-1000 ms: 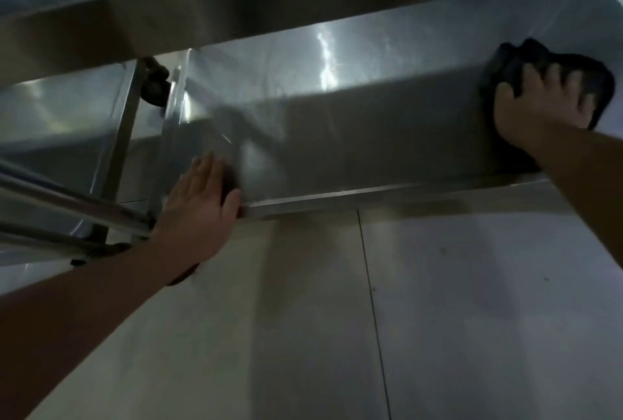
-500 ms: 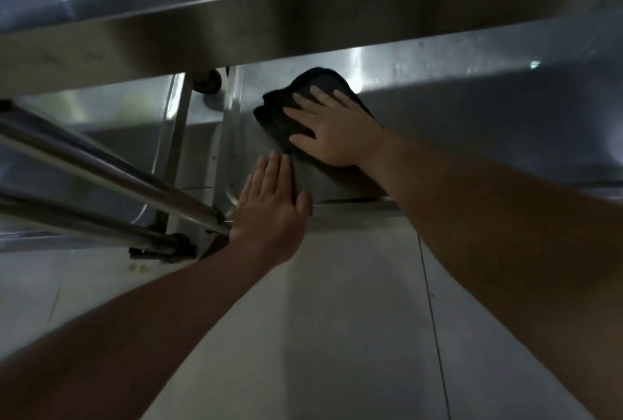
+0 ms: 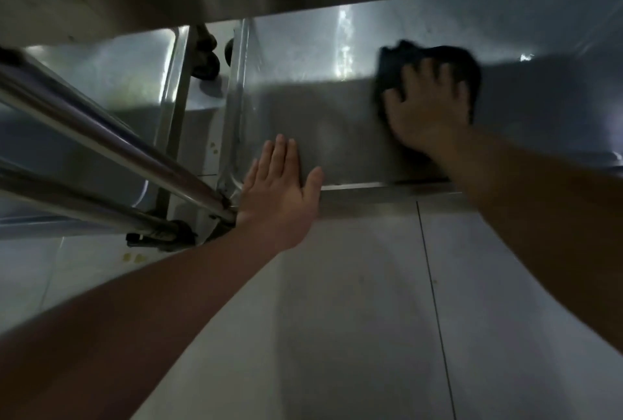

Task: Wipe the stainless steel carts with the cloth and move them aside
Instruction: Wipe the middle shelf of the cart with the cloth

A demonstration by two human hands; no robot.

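Two hands show: the left hand (image 3: 279, 190) and the right hand (image 3: 426, 109). There is one dark cloth (image 3: 435, 64). Two stainless steel carts can be made out: the near cart (image 3: 337, 123) and a second cart (image 3: 101, 82) to its left. Two round handle bars (image 3: 101, 136) cross the left side. At least two dark caster wheels (image 3: 205, 62) show between the carts. The tiled floor (image 3: 337, 301) shows one long seam.

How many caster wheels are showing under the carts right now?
2 clearly: one dark caster wheel behind the left upright post, and another caster wheel peeking out beside the next post. A dark fitting low by the handle rails may be a third; others are likely hidden.
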